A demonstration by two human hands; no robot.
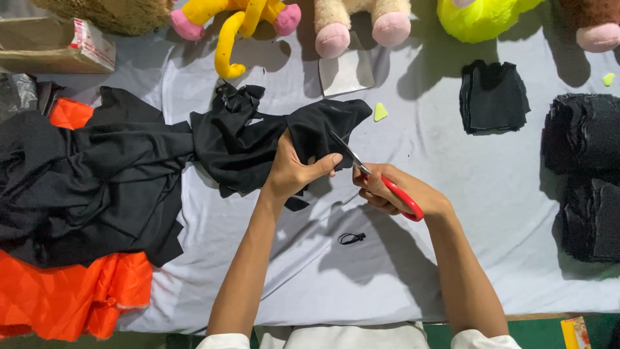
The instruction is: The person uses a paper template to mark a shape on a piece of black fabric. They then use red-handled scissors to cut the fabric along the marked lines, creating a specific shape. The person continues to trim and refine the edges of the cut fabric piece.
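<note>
My left hand (pixel 294 169) grips a bunched end of a long black cloth (pixel 129 174) that trails off to the left across the table. My right hand (pixel 394 190) holds red-handled scissors (pixel 381 181), their blades open and pointing up-left into the black cloth just beyond my left thumb. Both hands are raised a little above the pale grey table cover (pixel 361 271).
Orange fabric (pixel 71 297) lies under the black cloth at the left. Stacks of cut black pieces (pixel 494 97) (pixel 584 174) sit at the right. Plush toys (pixel 236 26) line the far edge, a cardboard box (pixel 51 45) is at top left. A small black scrap (pixel 352 238) lies between my forearms.
</note>
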